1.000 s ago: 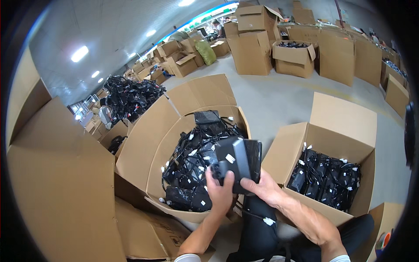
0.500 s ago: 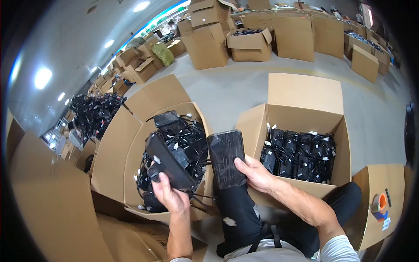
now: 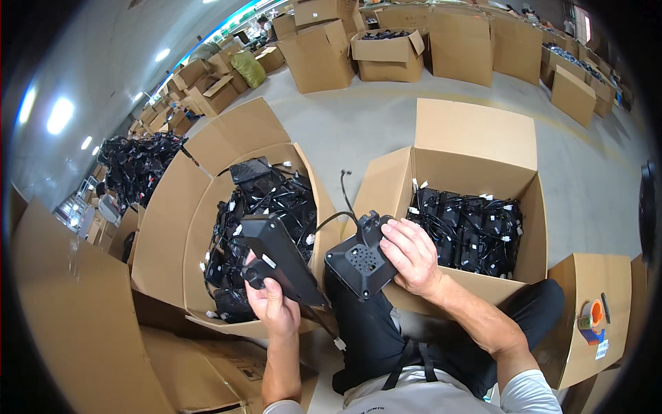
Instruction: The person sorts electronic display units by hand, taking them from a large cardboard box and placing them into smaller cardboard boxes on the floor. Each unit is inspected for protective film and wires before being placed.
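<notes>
My left hand (image 3: 272, 300) is closed around the round knob on the back of a flat black rectangular device (image 3: 284, 255), held on edge and tilted. A short cable with a white plug hangs below it. In my right hand (image 3: 412, 257) is a second black device (image 3: 360, 265), its back turned up, showing a round pattern of speaker holes, corner screws and a mount at the top. My fingers grip it by that mount; a thin black cable loops from it. The two devices are close together, between an open carton (image 3: 162, 245) on the left and another (image 3: 476, 134) on the right.
Jumbled black devices and cables (image 3: 276, 186) fill the left carton; neat rows of similar ones (image 3: 469, 228) lie in the right carton. A tape roll (image 3: 591, 314) rests on a box at the right. Black cables (image 3: 141, 165) are heaped far left. More cartons (image 3: 462, 45) line the back.
My right hand has turned its device over, from the smooth scratched face to the back with speaker holes. The left device stays in hand, slightly turned. The view has shifted a little.
</notes>
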Demonstrator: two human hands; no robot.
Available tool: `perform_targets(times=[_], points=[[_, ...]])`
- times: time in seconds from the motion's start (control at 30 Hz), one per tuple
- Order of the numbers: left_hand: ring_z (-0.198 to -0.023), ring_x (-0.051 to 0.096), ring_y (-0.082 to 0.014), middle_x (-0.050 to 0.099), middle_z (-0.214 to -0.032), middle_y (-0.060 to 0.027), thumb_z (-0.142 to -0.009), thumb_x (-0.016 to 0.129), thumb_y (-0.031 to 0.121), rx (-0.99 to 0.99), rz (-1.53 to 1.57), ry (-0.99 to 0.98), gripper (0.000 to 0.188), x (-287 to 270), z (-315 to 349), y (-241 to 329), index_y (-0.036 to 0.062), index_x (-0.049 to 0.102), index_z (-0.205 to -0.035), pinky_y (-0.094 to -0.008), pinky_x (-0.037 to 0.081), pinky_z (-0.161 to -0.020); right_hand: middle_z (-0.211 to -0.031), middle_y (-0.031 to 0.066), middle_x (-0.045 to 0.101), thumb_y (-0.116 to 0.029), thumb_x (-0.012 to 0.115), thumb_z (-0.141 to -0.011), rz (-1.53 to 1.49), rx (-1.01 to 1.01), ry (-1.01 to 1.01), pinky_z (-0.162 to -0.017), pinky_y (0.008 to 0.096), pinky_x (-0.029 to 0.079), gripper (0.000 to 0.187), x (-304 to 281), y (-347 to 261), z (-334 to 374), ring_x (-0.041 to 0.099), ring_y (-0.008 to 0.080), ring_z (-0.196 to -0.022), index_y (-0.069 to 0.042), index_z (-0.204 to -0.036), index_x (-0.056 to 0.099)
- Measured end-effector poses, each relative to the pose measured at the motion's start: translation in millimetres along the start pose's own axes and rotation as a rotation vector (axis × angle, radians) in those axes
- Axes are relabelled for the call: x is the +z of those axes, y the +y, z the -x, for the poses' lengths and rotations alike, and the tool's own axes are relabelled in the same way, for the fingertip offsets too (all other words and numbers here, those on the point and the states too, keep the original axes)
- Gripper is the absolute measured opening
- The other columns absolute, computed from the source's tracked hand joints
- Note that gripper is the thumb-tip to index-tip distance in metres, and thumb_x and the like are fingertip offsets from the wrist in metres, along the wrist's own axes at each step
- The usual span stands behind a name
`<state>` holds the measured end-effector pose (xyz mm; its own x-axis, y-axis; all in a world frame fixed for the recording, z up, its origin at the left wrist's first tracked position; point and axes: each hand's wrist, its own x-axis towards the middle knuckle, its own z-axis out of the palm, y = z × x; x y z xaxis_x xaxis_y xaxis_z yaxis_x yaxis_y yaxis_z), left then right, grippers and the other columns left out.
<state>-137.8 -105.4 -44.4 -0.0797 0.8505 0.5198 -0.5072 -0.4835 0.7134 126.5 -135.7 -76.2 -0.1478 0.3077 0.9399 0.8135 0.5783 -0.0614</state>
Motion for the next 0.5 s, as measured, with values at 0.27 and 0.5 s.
perform_targets(times=[0.27,0.5], points=[[-0.121,0.055,-0.0192,0.055,-0.134,-0.0139,-0.1,0.061,0.012,-0.116,-0.208,-0.087,0.056,49,38,-44,-0.0056,0.035,-0.146,-0.0338,0.043,-0.105,-0.119,0.012,0.066,-0.033,0.063,-0.1,-0.969,0.888,-0.061,-0.093,0.0323,0.05,0.054,-6,-56,-28,0.062,0.0189,-0.108,0.003,-0.136,0.048],[-0.139,0.041,-0.0249,0.042,-0.147,-0.0161,-0.09,0.057,-0.011,0.097,-0.653,-0.489,0.055,58,6,-37,-0.0055,0.042,-0.142,-0.0349,0.036,-0.114,-0.121,0.0152,0.064,-0.021,0.081,-0.08,-0.937,0.946,-0.233,-0.096,0.0329,0.05,0.076,-29,-17,-26,0.06,0.0165,-0.111,0.005,-0.139,0.042]])
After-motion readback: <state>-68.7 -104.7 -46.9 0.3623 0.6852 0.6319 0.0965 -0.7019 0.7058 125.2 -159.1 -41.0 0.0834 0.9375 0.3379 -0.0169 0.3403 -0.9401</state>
